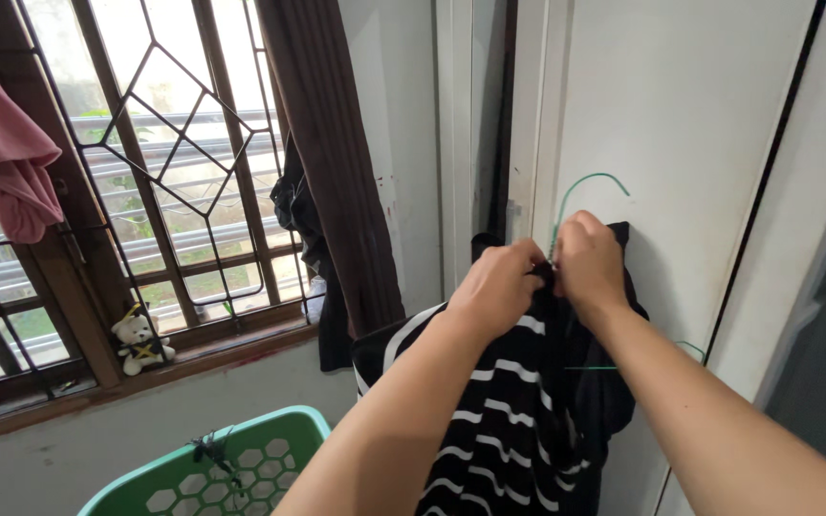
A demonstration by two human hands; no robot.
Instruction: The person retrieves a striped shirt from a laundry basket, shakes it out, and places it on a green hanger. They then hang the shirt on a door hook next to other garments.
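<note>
My left hand [495,287] and my right hand [589,261] are both closed on the neck of a black shirt with white stripes [499,420], close together in front of a white door. The shirt hangs on a thin green wire hanger [585,182]. Its hook rises just above my right hand, and part of its lower wire shows at the right of the shirt. The striped fabric drapes down over my left forearm.
A green plastic laundry basket [270,449] stands at the bottom left. A barred window with a brown curtain [332,162] fills the left side, with a pink cloth [7,143] hung on it and a small teddy bear [141,342] on the sill. Dark clothes [303,220] hang by the curtain.
</note>
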